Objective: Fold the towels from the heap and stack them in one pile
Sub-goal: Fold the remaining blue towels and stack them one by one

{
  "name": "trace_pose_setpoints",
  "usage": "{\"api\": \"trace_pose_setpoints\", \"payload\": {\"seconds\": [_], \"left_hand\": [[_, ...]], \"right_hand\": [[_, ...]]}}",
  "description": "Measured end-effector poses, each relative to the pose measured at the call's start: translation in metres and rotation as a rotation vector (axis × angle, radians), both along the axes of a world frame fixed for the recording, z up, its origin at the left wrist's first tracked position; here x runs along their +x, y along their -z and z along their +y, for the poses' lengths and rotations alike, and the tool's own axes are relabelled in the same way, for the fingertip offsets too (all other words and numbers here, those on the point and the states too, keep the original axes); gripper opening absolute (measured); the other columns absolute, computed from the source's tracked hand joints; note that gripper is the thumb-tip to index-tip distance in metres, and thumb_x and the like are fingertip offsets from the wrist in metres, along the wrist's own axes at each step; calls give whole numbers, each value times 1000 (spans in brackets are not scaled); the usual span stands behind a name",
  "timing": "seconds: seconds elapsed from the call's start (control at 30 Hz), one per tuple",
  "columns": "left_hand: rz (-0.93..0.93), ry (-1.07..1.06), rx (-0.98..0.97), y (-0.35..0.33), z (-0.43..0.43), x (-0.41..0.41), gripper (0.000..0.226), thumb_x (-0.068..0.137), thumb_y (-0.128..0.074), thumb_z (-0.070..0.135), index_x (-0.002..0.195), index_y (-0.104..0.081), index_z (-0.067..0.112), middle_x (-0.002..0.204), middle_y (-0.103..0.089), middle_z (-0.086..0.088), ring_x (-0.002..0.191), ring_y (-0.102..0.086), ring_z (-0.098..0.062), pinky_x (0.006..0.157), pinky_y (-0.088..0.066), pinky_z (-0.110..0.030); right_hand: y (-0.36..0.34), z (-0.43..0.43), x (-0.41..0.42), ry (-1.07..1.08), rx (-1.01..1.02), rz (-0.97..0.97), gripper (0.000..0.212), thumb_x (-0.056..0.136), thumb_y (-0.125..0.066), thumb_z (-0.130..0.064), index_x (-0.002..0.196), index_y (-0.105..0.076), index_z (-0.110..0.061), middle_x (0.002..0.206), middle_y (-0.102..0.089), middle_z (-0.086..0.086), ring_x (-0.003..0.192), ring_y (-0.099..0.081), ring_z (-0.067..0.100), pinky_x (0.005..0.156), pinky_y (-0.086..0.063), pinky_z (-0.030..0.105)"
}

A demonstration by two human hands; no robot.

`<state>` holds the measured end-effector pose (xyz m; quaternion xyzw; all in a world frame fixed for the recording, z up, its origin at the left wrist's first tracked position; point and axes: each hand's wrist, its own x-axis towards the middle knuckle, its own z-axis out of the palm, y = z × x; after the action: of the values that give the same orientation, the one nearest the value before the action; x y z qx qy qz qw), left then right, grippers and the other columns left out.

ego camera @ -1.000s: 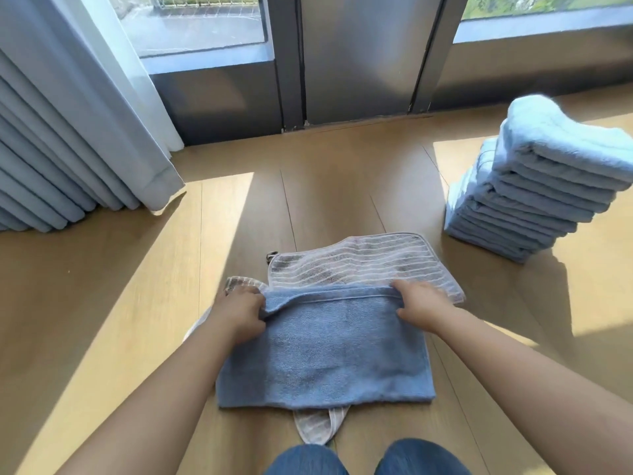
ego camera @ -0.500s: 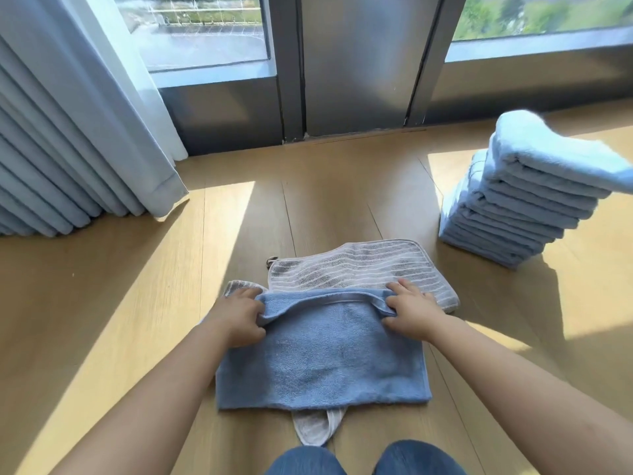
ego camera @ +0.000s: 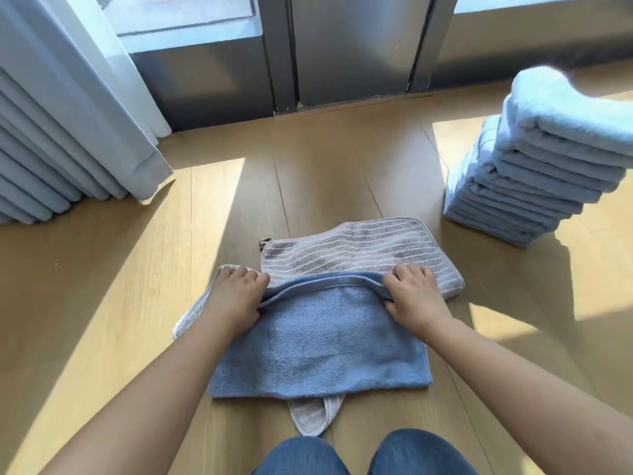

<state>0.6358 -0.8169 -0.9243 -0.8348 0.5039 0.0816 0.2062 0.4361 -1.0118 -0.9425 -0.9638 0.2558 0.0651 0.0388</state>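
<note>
Head view: I count one blue towel [ego camera: 318,341], one pile of folded pale-blue towels [ego camera: 534,186] well off beyond my right hand [ego camera: 416,296], and striped grey cloth [ego camera: 359,248] just past my fingers; I cannot tell how many pieces. The plush blue towel lies folded on the floor [ego camera: 308,186] between my hands. My left hand [ego camera: 236,299] and right hand each clutch its far hem, which arches higher than half a second ago.

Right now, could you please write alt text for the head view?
Left hand and right hand grip the far edge of a blue towel lying over a striped towel on a wooden floor. A stack of folded towels stands at right, a curtain at left.
</note>
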Motion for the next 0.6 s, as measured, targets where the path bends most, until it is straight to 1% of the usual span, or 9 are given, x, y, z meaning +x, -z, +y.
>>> {"api": "trace_pose_setpoints", "payload": {"seconds": [0.1,0.13,0.17,0.23,0.27,0.33,0.37,0.47,0.6], "left_hand": [[10,-55,-20,-16,8,-5,25,91,-42,21,114,-48,13,121,-55,-6,116,-49,-24,94,-35,-31],[41,-108,-37,-21,13,-9,22,92,-40,20,111,-48,13,119,-57,-7,112,-52,-26,88,-39,-31],[86,-161,-67,-24,20,-14,18,92,-39,19,107,-48,14,117,-59,-7,109,-54,-27,83,-41,-32],[185,-239,-89,-26,36,-23,2,90,-40,18,92,-39,18,112,-59,-6,107,-55,-27,79,-41,-32],[244,-261,-68,-22,45,-29,8,87,-42,18,85,-34,20,105,-59,-3,108,-54,-27,77,-40,-32],[361,-263,17,-12,59,-44,16,84,-44,18,74,-32,24,87,-50,4,109,-54,-26,73,-37,-31],[406,-262,47,-7,63,-53,14,84,-44,17,77,-36,25,89,-50,5,112,-53,-25,75,-37,-31],[468,-320,53,12,64,-71,17,86,-42,12,100,-43,21,122,-48,-8,119,-48,-24,93,-39,-31],[433,-400,31,27,51,-69,30,86,-39,10,115,-45,9,125,-46,-11,121,-45,-26,98,-41,-35]], "right_hand": [[-17,3,-5,90,190,-71,40,80,-55,-7,120,-50,-12,115,-58,10,108,-54,32,91,-37,39],[-21,3,-9,121,238,-43,42,83,-50,-7,125,-46,-13,123,-55,8,113,-51,30,93,-36,36],[-24,4,-13,124,259,-17,35,84,-48,-9,119,-49,-14,124,-54,8,114,-50,29,92,-36,33],[-33,11,-22,62,247,101,10,84,-47,-15,93,-49,-18,116,-56,10,110,-51,28,83,-36,31],[-33,16,-27,40,255,169,6,84,-47,-17,88,-46,-20,113,-57,10,110,-51,27,80,-36,31],[-28,27,-40,17,304,270,13,84,-47,-18,96,-51,-23,108,-54,6,114,-48,24,86,-36,29],[-23,33,-46,26,330,283,18,85,-47,-19,101,-51,-24,108,-50,3,118,-45,23,91,-35,29],[-4,51,-55,72,406,300,28,87,-45,-20,115,-49,-22,119,-44,4,125,-36,25,98,-34,32],[13,56,-45,122,392,259,36,88,-41,-16,123,-44,-23,128,-42,5,125,-35,24,99,-36,34]]}}
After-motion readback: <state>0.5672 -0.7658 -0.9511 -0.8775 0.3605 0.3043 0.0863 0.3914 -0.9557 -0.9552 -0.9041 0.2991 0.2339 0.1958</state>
